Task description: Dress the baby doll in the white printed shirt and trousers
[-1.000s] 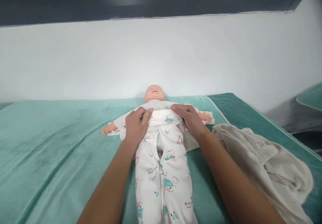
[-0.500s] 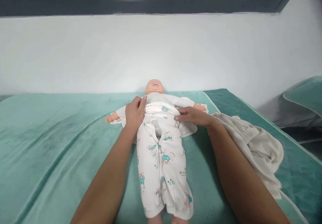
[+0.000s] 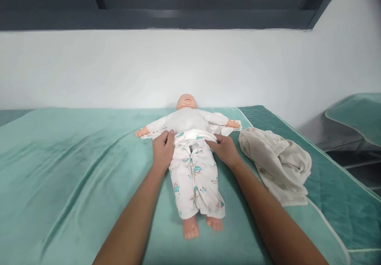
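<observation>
A baby doll (image 3: 187, 101) lies on its back, head by the wall, arms spread and bare feet toward me. It wears a plain white top (image 3: 186, 121) and white baby pants (image 3: 196, 181) printed with teal and pink pictures. My left hand (image 3: 163, 148) is closed on the waistband at the doll's left-hand side in view. On the opposite side my right hand (image 3: 224, 149) grips the same waistband, its fingertips partly hidden by the cloth. Printed white cloth (image 3: 147, 136) shows beneath the doll's arms.
A crumpled off-white garment (image 3: 279, 162) lies to the right on the green bed cover (image 3: 89, 185). Behind the bed rise a white wall (image 3: 119, 66) and a dark window frame (image 3: 202, 13) with bars. Another green-covered surface (image 3: 357, 114) stands at far right.
Both hands have drawn the pants' waistband down from the chest to the waist, uncovering more of the white top. The view has tilted up; the window bars and the doll's feet now show.
</observation>
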`<control>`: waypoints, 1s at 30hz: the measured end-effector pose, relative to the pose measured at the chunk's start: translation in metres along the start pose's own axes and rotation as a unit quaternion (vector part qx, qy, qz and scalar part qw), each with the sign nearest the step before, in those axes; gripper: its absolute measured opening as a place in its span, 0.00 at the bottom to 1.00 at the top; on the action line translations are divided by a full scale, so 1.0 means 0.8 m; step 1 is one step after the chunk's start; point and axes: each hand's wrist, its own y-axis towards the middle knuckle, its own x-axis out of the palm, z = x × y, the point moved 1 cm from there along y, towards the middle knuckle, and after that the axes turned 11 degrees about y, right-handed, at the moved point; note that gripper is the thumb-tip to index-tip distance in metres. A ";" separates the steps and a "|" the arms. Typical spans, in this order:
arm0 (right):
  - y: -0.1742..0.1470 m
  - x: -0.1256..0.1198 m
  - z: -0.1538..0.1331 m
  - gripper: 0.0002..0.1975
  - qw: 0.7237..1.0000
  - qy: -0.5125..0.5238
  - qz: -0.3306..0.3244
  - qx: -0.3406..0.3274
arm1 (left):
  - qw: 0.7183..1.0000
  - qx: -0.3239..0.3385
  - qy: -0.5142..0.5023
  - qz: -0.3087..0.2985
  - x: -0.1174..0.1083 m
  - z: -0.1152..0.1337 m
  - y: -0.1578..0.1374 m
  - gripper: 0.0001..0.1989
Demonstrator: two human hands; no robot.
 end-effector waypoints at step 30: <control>-0.090 -0.002 -0.021 0.20 0.977 0.122 -0.170 0.043 | 0.980 -0.063 -0.048 -0.182 -0.029 -0.012 -0.082 0.31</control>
